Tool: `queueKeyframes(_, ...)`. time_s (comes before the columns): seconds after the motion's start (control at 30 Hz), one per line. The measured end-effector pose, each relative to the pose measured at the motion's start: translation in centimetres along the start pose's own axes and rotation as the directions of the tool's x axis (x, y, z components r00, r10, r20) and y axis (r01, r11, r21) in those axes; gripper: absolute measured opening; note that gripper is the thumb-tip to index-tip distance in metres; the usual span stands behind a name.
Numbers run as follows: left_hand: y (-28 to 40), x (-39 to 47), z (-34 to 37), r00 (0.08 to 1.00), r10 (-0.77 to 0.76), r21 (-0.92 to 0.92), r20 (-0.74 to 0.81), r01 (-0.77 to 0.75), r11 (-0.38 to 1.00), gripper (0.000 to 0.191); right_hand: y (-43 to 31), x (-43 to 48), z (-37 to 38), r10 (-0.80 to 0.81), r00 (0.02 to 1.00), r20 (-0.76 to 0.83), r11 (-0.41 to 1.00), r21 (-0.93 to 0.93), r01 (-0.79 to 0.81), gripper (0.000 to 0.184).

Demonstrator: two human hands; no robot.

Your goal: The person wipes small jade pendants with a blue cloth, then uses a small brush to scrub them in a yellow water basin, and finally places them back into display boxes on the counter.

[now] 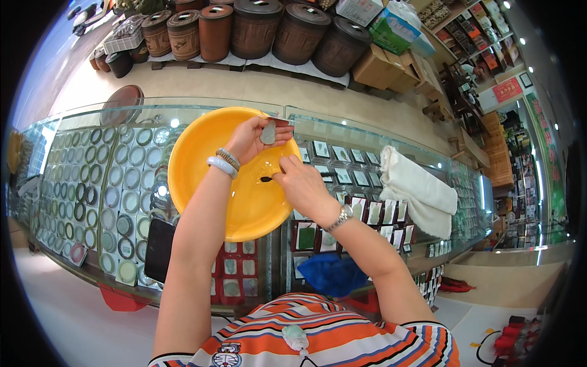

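Observation:
Over a yellow plastic basin [197,206] with some water in it, my left hand [250,137] is turned palm up. It holds a pale, translucent jade pendant [268,133], which has a thin red cord at its top. My right hand [300,183], just below and to the right, grips a slim black brush [266,179]. Its dark head points left over the basin, apart from the pendant. The fingers hide most of the brush's handle. The basin rests on a glass display counter [275,270].
Bangles [130,179] fill the counter's left side; boxed pendants [339,153] lie to the right. A black phone [159,250] sits by my left forearm. On the glass are a blue cloth [332,275] and a white towel [417,192]. Lidded clay jars [257,32] line the far side.

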State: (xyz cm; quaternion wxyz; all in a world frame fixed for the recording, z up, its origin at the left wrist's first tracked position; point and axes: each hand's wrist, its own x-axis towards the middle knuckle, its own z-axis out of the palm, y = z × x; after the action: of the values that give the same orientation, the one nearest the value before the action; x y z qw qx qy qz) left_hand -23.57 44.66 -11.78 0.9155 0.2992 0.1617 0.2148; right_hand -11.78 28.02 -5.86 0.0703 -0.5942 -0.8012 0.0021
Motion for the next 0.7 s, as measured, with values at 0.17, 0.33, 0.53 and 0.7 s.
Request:
queueKeyframes(0.17,-0.4,-0.1,0.0,0.999,0.032,0.022,-0.002,-0.032,0.999,0.043,1.0,-2.9,-1.8,0.115,0.973,-0.198,0.966,0.252,-0.063,0.018)
queueKeyframes(0.33,-0.4,-0.1,0.1,0.999,0.027,0.053,-0.024,-0.026,0.998,0.044,2.1,-4.8,-1.4,0.160,0.958,-0.236,0.936,0.344,-0.071,0.019)
queueKeyframes(0.53,-0.2,-0.1,0.1,0.999,0.038,0.067,-0.021,-0.037,0.997,0.042,2.3,-5.1,0.0,0.125,0.955,-0.270,0.956,0.291,-0.043,0.022)
queueKeyframes(0.7,-0.3,0.0,0.2,0.999,0.027,0.089,-0.023,-0.025,0.996,0.045,2.1,-5.2,0.1,0.135,0.941,-0.312,0.926,0.378,-0.007,0.021)
